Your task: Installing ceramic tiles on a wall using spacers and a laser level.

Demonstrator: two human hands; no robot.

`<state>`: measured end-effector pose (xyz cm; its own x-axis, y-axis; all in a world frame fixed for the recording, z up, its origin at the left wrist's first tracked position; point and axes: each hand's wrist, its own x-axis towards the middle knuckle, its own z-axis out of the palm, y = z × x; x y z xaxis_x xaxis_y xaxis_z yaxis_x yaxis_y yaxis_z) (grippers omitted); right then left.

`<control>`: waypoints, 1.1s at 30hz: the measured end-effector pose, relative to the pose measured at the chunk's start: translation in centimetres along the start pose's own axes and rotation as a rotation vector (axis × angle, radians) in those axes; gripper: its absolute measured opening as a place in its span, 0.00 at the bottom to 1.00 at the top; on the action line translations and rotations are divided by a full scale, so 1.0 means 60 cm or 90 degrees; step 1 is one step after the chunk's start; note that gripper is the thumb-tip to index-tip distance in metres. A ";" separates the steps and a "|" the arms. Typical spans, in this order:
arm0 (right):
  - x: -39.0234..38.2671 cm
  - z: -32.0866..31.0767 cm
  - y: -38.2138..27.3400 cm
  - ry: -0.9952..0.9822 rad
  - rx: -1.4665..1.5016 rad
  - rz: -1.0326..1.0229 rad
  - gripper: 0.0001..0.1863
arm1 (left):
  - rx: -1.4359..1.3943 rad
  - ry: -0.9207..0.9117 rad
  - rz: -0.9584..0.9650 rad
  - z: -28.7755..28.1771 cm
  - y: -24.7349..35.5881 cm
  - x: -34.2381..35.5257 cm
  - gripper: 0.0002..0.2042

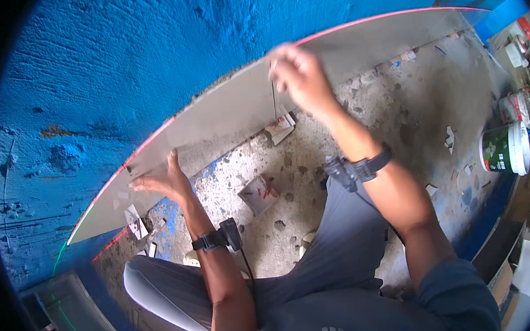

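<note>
A row of grey skirting tiles [215, 123] stands on edge along the foot of the blue wall, with a thin dark joint [273, 93] between two of them. My left hand [165, 182] lies against the left part of the row, fingers spread and thumb pointing up. At the top edge, by that joint, is my right hand [300, 78], slightly blurred, its fingers curled into a pinch. Whatever lies between those fingertips is too small or hidden to make out. A red laser line runs along the tiles' top edge.
Tile offcuts [282, 127] and a square box-like piece [258, 194] lie on the rough concrete floor [315, 174]. A green-and-white bucket [505, 149] is at the right, near boards [523, 204]. At the lower left stands a grey panel [80, 311] crossed by a green laser line.
</note>
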<state>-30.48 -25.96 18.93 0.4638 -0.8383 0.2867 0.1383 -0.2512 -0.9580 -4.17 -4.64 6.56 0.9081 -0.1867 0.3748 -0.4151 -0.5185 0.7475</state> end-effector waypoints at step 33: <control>-0.148 0.072 0.523 0.311 -0.021 0.546 0.09 | -0.084 -0.202 -0.028 -0.007 -0.036 -0.053 0.59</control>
<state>-26.49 -24.31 -13.71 -0.0170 -0.8485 -0.5289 -0.1034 0.5276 -0.8432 -6.21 -2.61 3.98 0.8887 -0.4270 0.1668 -0.3593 -0.4229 0.8319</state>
